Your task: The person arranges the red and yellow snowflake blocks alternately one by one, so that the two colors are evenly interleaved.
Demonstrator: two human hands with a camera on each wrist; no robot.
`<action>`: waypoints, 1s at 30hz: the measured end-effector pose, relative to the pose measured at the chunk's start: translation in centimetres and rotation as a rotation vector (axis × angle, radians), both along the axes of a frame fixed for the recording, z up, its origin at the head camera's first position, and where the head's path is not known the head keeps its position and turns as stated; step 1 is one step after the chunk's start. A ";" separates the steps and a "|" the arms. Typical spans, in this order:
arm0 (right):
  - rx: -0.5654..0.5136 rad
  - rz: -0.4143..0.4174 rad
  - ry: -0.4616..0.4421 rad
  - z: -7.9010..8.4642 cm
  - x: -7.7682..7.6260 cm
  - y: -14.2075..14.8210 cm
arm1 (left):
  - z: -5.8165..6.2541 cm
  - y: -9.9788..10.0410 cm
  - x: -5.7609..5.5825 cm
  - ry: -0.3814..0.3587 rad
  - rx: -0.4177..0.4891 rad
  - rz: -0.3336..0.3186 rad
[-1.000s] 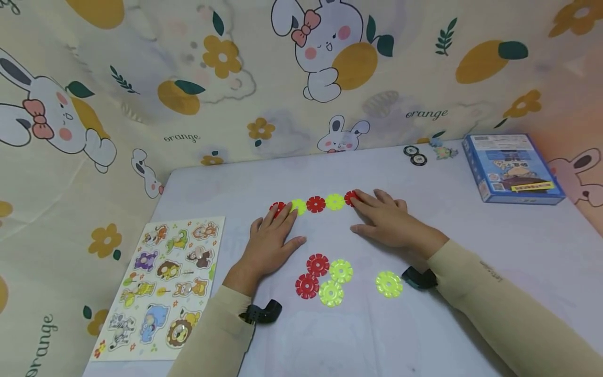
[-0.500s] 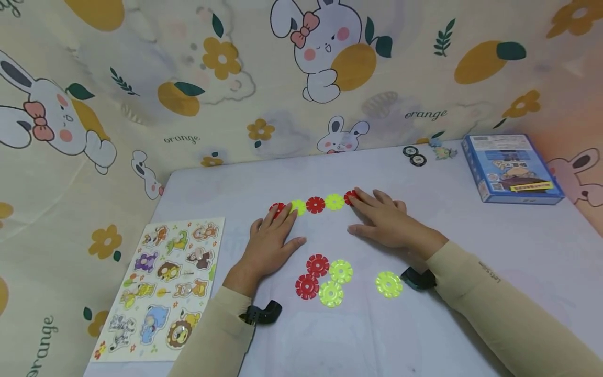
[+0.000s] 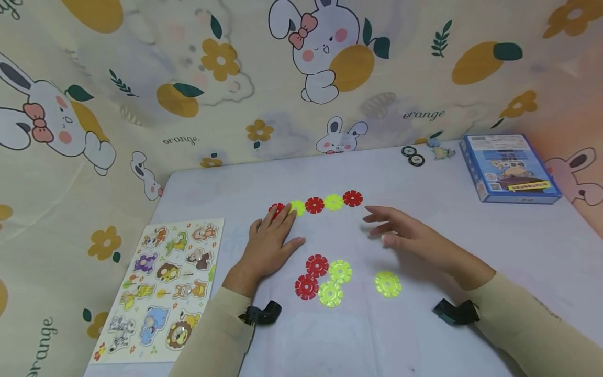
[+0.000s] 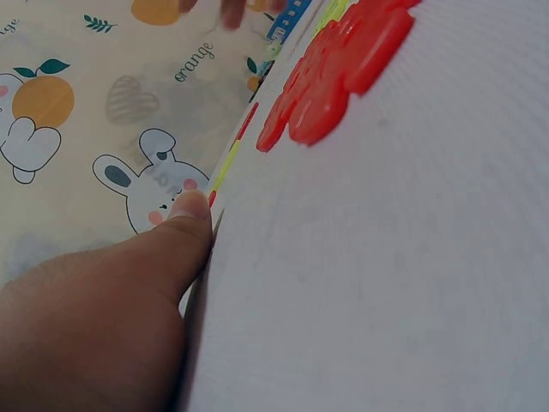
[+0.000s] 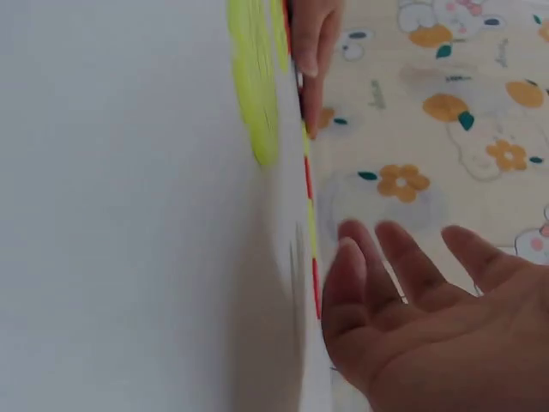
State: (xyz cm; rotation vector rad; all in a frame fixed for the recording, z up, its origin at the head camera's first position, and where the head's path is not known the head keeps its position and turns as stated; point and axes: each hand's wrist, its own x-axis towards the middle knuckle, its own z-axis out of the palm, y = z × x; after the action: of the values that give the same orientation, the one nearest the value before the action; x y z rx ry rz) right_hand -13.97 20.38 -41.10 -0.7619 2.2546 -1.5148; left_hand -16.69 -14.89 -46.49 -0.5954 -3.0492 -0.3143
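Observation:
A row of notched plastic discs, alternating red and yellow-green, runs across the table in the head view. My left hand (image 3: 268,248) lies flat with its fingers straight, fingertips over the leftmost red disc (image 3: 276,210) and at the edge of a yellow-green disc (image 3: 297,208). To the right of the row's end red disc (image 3: 353,198), my right hand (image 3: 419,238) hovers over the table, fingers loosely bent and nothing in them. Nearer to me, two red discs (image 3: 317,266) and two yellow-green discs (image 3: 340,272) form a cluster. One more yellow-green disc (image 3: 388,284) lies apart on the right.
An animal puzzle board (image 3: 160,277) lies at the left beside my left forearm. At the back right stands a blue box (image 3: 512,170). Two black ring-like pieces (image 3: 412,156) and a small greenish piece (image 3: 443,152) sit left of the box. A patterned cloth (image 3: 282,94) hangs behind the table.
My right hand has lifted off the right end of the row and moved right and toward me, uncovering the end red disc. My left hand has stayed in place.

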 end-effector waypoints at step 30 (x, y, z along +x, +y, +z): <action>0.280 -0.038 -0.099 -0.5 0.5 0.7 | 0.1 0.1 0.0 0.001 0.005 0.000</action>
State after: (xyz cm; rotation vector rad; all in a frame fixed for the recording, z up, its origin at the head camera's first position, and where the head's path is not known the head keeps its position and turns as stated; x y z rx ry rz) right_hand -13.49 21.05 -41.61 -0.5522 2.3495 -1.1879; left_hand -16.65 -14.81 -46.37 -0.5954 -3.0467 -0.3220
